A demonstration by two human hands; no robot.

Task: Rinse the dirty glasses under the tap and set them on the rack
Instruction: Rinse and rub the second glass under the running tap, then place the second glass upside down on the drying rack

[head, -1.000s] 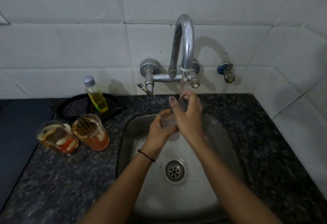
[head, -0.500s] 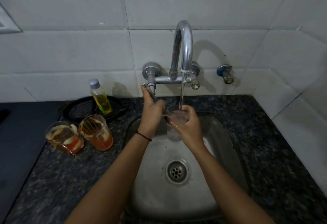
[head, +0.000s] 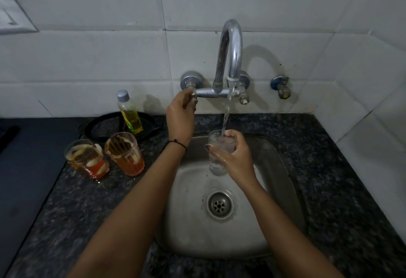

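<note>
Rinsing is under way at a small stainless steel sink (head: 285, 181) set into a dark speckled stone table (head: 77, 212). Water falls from the curved chrome tap (head: 230, 45) into a clear drinking glass (head: 217, 163) held upright over the basin. The right hand (head: 235, 157) wraps the glass from its right side, its fingers (head: 214, 149) curled and clamped around the upper wall, one fingertip on the rim beside the stream. The left hand (head: 180, 115) closes its fingers on the tap's left valve handle (head: 193, 100), well apart from the glass.

To do this step well, keep the glass centred under the stream, let it fill, swirl, then tip it out over the drain (head: 219, 205); a wet glass likely slips, so the grip should stay firm.

Two orange-stained dirty glasses (head: 105, 157) wait on the table left of the sink, near a small bottle of yellow liquid (head: 129, 113). No rack is in view.
</note>
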